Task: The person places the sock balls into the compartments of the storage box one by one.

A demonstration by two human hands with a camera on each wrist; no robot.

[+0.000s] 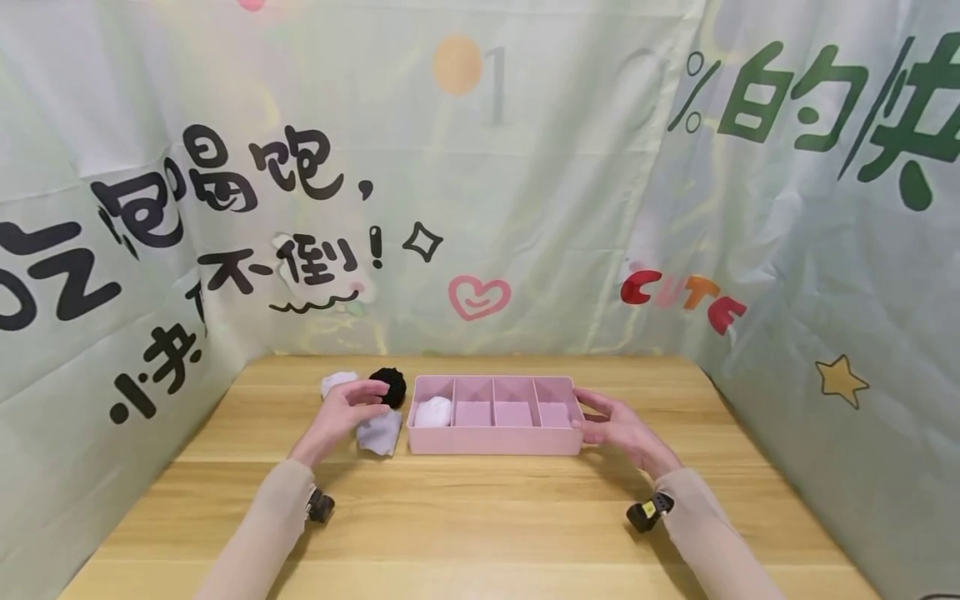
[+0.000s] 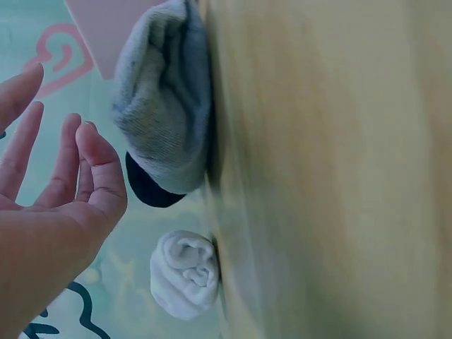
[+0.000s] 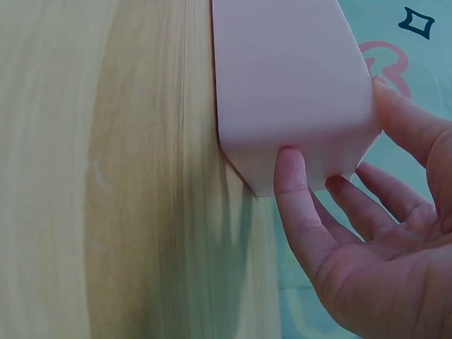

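My left hand (image 1: 347, 408) hovers over a loose group of rolled-up socks, thumb and fingers apart. Nearest its fingertips are a black sock ball (image 1: 390, 388) and a grey rolled sock (image 2: 164, 99); a white sock ball (image 2: 185, 274) lies behind. The left wrist view shows a gap between this hand and the grey sock. A pink divided box (image 1: 495, 440) stands to the right of them, a white sock ball (image 1: 434, 412) in its leftmost compartment. My right hand (image 1: 618, 427) holds the box's right end, thumb at the rim and fingers against the end wall.
The wooden table (image 1: 480, 517) extends in front of the box and to both sides. Printed cloth (image 1: 525, 208) hangs round the back and sides of the table. A small black wrist camera (image 1: 321, 506) sits on each sleeve.
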